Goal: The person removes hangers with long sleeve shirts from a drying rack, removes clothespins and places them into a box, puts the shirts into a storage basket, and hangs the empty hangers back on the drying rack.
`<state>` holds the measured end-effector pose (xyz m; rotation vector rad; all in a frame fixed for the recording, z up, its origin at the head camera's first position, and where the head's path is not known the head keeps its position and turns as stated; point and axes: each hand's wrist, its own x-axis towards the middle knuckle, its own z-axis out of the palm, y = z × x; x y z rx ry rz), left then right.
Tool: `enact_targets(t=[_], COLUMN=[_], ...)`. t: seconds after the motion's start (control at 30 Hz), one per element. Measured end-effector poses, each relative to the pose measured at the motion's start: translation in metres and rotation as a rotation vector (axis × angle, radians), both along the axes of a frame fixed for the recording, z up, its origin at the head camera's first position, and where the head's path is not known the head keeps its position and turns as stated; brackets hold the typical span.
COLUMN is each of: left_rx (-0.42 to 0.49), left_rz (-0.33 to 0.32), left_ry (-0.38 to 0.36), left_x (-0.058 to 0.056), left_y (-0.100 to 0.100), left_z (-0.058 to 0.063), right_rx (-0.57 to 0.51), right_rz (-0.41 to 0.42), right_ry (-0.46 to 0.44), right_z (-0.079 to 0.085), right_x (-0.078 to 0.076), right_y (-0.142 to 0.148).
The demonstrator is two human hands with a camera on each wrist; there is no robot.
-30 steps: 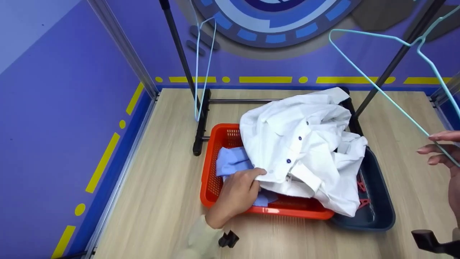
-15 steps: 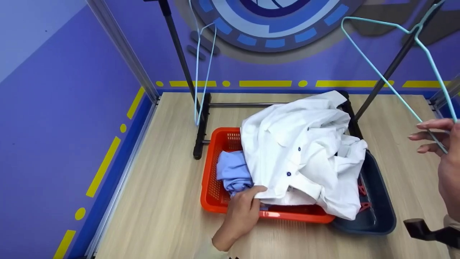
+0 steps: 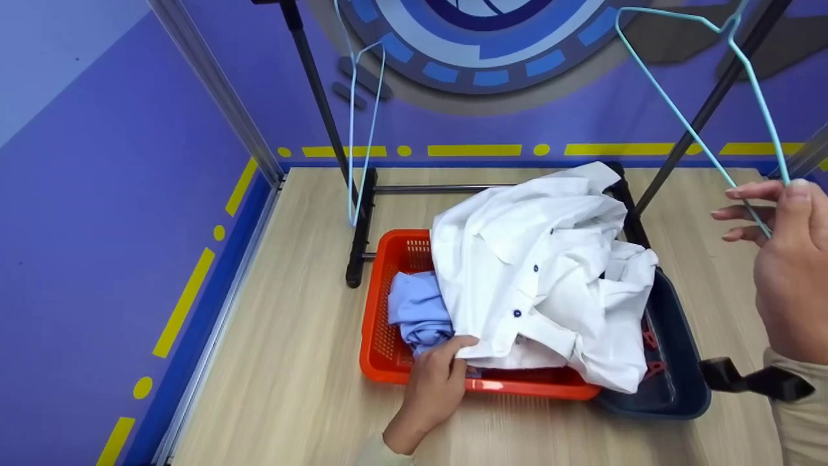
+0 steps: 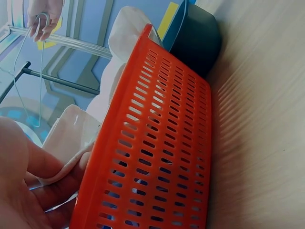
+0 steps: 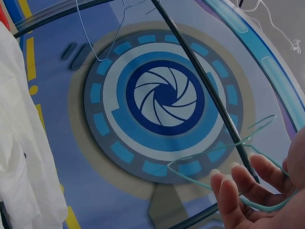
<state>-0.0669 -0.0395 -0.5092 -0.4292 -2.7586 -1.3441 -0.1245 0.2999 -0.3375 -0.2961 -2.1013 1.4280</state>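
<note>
A white buttoned shirt (image 3: pixel 511 252) lies crumpled over the orange-red basket (image 3: pixel 371 310) and the dark basin beside it. My left hand (image 3: pixel 430 385) pinches the shirt's near edge between thumb and fingers, just above the basket's front rim; the left wrist view shows the cloth in that pinch. On the right, my right hand (image 3: pixel 790 265) holds a light-teal wire hanger (image 3: pixel 765 116) by its lower corner, with the thumb on the wire. The hanger stands raised, its hook cut off at the top of the head view. Folded blue cloth (image 3: pixel 417 301) shows inside the basket.
Behind the basket stands a clothes rack with dark poles (image 3: pixel 317 84). Another pale hanger (image 3: pixel 352 129) hangs at its left side. The dark basin (image 3: pixel 698 388) holds red clips (image 3: pixel 654 369). A blue-purple side wall (image 3: pixel 97 226) borders the wooden surface (image 3: pixel 278 362).
My right hand has moved left and up with the hanger. My left hand has drawn the shirt's edge nearer the basket's front, uncovering more blue cloth.
</note>
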Motion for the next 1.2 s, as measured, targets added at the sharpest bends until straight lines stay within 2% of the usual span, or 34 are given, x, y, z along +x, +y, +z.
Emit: enact_targets(t=[0.2,0.4,0.5,0.57,0.67,0.73,0.83,0.9,0.97,1.03,1.2], left_rx=[0.048,0.094,0.116,0.132,0.171,0.198,0.215,0.208,0.207,0.217,0.261], left_rz=[-0.021,-0.051,-0.057,-0.061,-0.08,-0.101,-0.124,-0.126,-0.126,-0.13,-0.139], left_ry=[-0.031,-0.077,-0.087,-0.069,-0.03,0.002,0.08,0.132,0.171,0.177,0.138], left_x=[0.0,0.004,0.006,0.008,0.01,0.011,0.012,0.013,0.014,0.015,0.016], left_y=[0.0,0.0,-0.001,-0.001,-0.001,-0.002,-0.001,-0.001,0.0,0.0,-0.001], left_z=[0.003,0.008,0.012,0.015,0.02,0.024,0.03,0.034,0.037,0.04,0.043], right_rx=[-0.099,-0.088,-0.138,-0.208,-0.237,-0.304,-0.358,-0.435,-0.421,-0.386,-0.419], right_rz=[0.012,0.013,0.044,0.07,0.083,0.098,0.114,0.137,0.13,0.109,0.08], right_ry=[-0.002,0.008,0.038,0.064,0.039,0.051,0.057,0.098,0.087,0.06,0.02], right_z=[0.002,0.0,-0.001,-0.003,-0.007,-0.009,-0.013,-0.017,-0.02,-0.025,-0.038], right_x=[-0.017,-0.028,-0.033,-0.035,-0.035,-0.035,-0.033,-0.033,-0.031,-0.028,-0.012], right_y=[-0.002,-0.002,-0.002,-0.002,-0.002,-0.001,0.0,0.0,0.0,-0.001,-0.004])
